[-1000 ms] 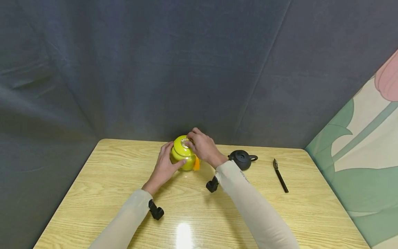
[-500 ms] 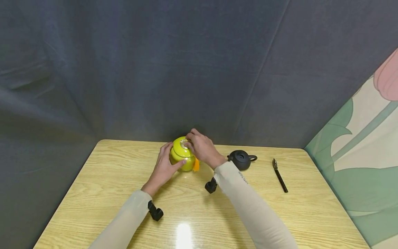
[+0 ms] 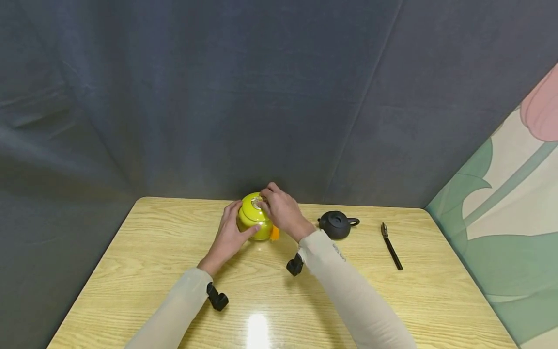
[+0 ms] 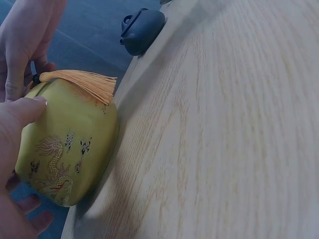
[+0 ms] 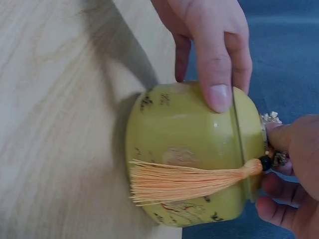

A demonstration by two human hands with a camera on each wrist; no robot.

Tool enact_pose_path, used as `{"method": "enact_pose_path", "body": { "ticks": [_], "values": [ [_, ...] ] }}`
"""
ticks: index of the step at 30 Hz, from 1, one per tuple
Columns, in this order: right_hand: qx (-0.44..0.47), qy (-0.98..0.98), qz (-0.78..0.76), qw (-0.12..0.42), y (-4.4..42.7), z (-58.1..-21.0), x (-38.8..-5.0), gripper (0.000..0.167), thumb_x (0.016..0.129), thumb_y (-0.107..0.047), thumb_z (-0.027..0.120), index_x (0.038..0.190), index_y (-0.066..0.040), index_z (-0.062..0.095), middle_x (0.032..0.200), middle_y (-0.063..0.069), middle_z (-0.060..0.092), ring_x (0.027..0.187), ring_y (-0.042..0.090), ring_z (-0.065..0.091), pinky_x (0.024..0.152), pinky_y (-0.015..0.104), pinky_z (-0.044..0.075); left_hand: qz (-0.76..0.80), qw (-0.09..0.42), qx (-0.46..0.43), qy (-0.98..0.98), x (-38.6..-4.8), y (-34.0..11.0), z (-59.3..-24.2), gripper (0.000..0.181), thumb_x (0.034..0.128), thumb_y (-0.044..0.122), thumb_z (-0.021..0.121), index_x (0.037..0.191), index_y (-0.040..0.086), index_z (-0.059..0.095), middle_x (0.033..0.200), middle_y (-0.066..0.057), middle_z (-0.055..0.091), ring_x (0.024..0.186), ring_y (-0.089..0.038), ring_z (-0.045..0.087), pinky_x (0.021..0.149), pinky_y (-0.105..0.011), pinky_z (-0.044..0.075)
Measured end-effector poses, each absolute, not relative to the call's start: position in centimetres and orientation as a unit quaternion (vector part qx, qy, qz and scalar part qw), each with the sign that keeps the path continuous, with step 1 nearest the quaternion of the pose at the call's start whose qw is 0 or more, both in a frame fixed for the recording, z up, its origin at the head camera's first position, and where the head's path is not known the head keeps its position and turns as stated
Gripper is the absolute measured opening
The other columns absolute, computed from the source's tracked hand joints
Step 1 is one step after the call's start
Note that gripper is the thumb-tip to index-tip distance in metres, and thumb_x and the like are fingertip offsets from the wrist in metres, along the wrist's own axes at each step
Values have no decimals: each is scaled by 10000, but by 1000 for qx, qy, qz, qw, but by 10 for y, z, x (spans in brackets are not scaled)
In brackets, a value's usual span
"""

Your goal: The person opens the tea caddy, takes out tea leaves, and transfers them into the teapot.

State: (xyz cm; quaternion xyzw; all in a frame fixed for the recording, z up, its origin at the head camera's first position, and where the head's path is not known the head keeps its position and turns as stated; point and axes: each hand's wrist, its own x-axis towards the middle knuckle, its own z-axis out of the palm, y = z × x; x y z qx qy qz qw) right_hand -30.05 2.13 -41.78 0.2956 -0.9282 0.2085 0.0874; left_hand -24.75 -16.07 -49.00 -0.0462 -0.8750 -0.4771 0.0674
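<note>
A yellow lidded jar [image 3: 259,231] with a dragon design stands at the back of the table. My left hand [image 3: 229,236] grips its body from the left, the thumb across the front. On top, my right hand [image 3: 282,208] pinches the ornate metal knob [image 5: 271,117] of the lid [image 5: 250,134]. The lid sits on the jar in the right wrist view. From the knob hangs an orange tassel [image 5: 194,183] with a black bead, lying along the jar's side. The far side of the jar is hidden.
A dark teapot [image 3: 335,224] stands to the right of the jar, close to my right wrist. Farther right lies a thin black pen-like tool [image 3: 392,246] with a metal end. A dark curtain [image 3: 244,121] rises behind the wooden table [image 3: 257,291].
Both hands keep their hold on the jar and the lid's knob. Everything sits slightly shifted in the head view; otherwise little differs.
</note>
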Motion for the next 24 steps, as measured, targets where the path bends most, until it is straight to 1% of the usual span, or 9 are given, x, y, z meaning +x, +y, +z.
{"method": "enact_pose_path", "body": {
  "ticks": [3,8,13,15,19,24],
  "values": [
    [294,-925,225,92,23,-424,-298,322,1105,-260,603,1325,-40,684,1230,99,592,918,207,666,857,380,625,-475,67,-46,-876,-247,-161,-490,964,964,417,797,1685,69,260,1734,-147,227,1605,-379,300,1325,-596,281],
    [288,-919,255,89,28,-432,-294,391,1115,-256,582,1441,-45,625,1284,114,555,856,172,610,785,352,588,-464,74,-48,-881,-248,-161,-491,963,972,421,786,1691,68,252,1742,-152,225,1609,-394,294,1314,-614,293],
    [286,-916,271,76,39,-434,-289,446,1103,-248,603,1502,-52,579,1310,122,558,859,161,566,770,335,556,-453,79,-49,-887,-247,-162,-490,945,981,394,780,1689,54,254,1748,-167,237,1609,-407,295,1306,-625,301],
    [278,-918,275,66,46,-435,-287,451,1101,-252,606,1511,-67,571,1300,107,569,855,152,562,748,309,547,-447,82,-53,-889,-245,-163,-489,917,989,366,773,1683,43,267,1745,-175,252,1606,-413,303,1303,-629,303],
    [260,-921,285,48,64,-437,-281,442,1099,-274,611,1506,-103,578,1296,91,595,826,136,549,669,259,513,-429,83,-63,-897,-240,-168,-487,848,1010,356,744,1674,64,305,1743,-149,286,1608,-396,310,1303,-621,309],
    [242,-923,296,53,92,-439,-275,428,1093,-263,625,1488,-101,598,1292,110,616,788,139,525,619,250,465,-402,85,-90,-907,-233,-179,-485,767,1028,362,722,1650,83,370,1731,-129,329,1603,-366,324,1301,-601,325]
  ]
}}
